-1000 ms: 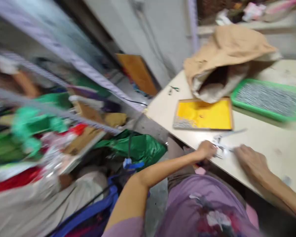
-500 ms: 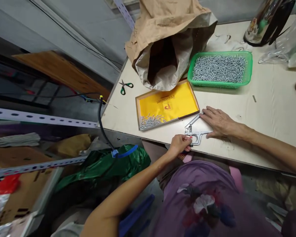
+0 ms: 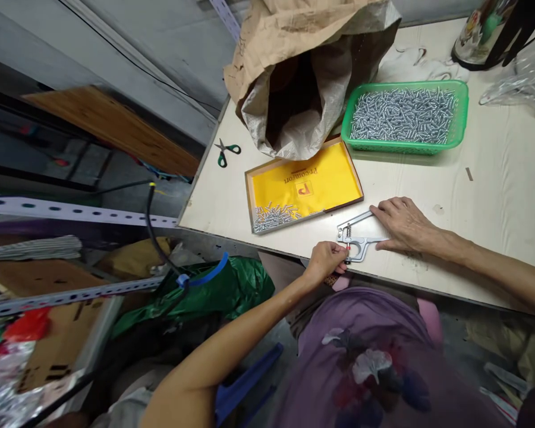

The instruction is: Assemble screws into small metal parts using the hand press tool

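Silver snap fastener pliers lie at the front edge of the table, handles spread apart toward the right. My right hand is around the handle ends, fingers on the upper one and thumb by the lower one. At the jaw end, beside a small red part and a thin spring, my left hand is closed in a pinch. Whatever its fingertips hold is too small to make out. Just behind, a shallow box with a yellow bottom has small silvery ribbed pieces heaped in its near left corner.
A green basket full of similar silvery pieces stands at the back. Beside it a big brown paper sack gapes open. Green-handled scissors lie at the left. A glass jug and a plastic bag sit at the back right.
The view has shifted slightly. Both hands remain at the pliers, with the handles still spread, and the left fingers stay at the jaw end.
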Tool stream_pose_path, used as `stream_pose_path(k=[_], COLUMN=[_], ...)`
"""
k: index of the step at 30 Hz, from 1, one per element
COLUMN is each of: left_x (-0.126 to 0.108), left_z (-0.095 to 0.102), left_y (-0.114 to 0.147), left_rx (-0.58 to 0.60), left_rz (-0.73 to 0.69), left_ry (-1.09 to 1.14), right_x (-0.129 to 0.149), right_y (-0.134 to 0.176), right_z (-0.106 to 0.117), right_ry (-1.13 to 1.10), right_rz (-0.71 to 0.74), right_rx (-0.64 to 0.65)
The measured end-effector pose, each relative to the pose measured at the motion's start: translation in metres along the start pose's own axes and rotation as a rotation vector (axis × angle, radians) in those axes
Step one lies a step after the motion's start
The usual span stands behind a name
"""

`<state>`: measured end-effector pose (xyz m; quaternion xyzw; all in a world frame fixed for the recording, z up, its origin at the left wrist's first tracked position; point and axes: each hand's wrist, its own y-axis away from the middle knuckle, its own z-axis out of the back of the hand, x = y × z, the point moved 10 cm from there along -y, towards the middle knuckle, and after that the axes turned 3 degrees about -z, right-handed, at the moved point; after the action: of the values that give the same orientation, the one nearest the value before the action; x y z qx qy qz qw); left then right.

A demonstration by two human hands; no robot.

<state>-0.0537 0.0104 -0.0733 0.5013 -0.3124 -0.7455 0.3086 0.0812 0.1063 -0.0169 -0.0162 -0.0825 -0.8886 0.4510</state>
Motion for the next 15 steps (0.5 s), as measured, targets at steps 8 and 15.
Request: stream_pose_path(k=[8, 15], left_x=[0.004, -0.002], left_z=[-0.001, 0.009], left_y=[0.000, 0.007], left_rx=[-0.002, -0.086], left_rz=[0.020, -0.119], left_ry=[0.010, -0.229], right_x=[-0.003, -0.002], right_y=[0.005, 0.006], right_z=[-0.005, -0.007], right_ry=[-0.100, -0.138], right_rz=[0.038, 0.001], right_rx=[-0.028, 0.006])
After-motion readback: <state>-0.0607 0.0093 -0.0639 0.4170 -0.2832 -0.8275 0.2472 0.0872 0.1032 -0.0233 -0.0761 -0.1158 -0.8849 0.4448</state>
